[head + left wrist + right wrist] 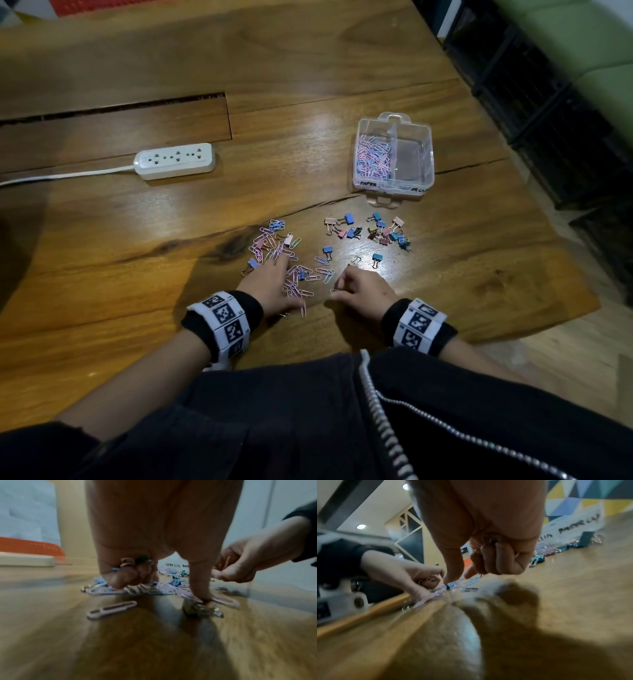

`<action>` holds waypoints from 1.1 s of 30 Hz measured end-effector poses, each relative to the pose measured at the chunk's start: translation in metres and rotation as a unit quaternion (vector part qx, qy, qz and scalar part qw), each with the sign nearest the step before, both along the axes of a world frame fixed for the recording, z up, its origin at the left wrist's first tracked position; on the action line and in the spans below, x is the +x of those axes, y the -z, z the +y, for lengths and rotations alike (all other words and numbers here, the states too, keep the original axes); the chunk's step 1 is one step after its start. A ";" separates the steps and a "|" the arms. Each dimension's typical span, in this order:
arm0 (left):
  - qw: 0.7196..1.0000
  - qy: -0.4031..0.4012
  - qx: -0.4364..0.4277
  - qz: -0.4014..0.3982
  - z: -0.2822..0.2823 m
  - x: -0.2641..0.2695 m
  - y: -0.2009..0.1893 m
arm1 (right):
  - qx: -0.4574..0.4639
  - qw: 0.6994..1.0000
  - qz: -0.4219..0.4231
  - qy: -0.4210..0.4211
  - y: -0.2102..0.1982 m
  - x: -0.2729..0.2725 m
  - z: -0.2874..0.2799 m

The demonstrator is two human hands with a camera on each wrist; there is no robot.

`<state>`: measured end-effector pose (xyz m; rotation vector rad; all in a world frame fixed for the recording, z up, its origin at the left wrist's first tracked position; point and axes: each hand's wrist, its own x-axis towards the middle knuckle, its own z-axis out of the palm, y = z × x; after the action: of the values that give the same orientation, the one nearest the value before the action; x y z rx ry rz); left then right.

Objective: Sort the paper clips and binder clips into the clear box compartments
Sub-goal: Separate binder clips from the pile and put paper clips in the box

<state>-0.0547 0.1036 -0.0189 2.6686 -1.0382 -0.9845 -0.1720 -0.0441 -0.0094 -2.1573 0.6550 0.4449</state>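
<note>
A clear two-compartment box stands at the back right; its left compartment holds many pink and blue paper clips, while the right one looks bare. Loose paper clips lie scattered in front of my left hand. Its curled fingers hold several clips against the palm and its thumb presses on clips on the table. A group of coloured binder clips lies further right. My right hand is low over the table, fingers curled, pinching a pink paper clip.
A white power strip with its cord lies at the left of the wooden table. A long slot cuts the tabletop behind it. The table's right edge drops to dark crates. A lone pink paper clip lies near my left wrist.
</note>
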 end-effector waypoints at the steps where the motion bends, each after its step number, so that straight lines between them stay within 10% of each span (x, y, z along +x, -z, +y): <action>1: 1.000 -0.003 -0.012 0.001 -0.001 -0.001 0.002 | -0.040 0.999 -0.003 -0.015 0.001 0.000 0.001; 12: 0.997 0.021 -0.067 -0.032 -0.002 -0.004 0.004 | -0.096 0.988 0.003 -0.122 0.012 0.005 0.000; 17: 0.947 -0.189 -0.186 0.180 -0.004 0.009 0.001 | 0.097 0.994 -0.029 0.049 0.007 0.014 -0.009; 20: 0.901 -0.272 -0.212 0.264 -0.008 0.009 -0.005 | 0.304 0.935 -0.051 0.173 0.002 0.020 -0.019; 27: 0.996 -0.061 -0.066 -0.004 -0.008 -0.002 -0.005 | 0.466 0.847 -0.062 0.247 -0.004 0.029 -0.026; 33: 0.997 0.031 -0.022 -0.074 -0.008 -0.008 0.007 | 0.254 0.956 -0.049 0.136 0.005 0.034 -0.016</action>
<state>-0.0629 0.0955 -0.0255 2.7243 -1.1628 -0.7737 -0.1383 -0.0596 -0.0141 -1.5656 0.6835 0.3112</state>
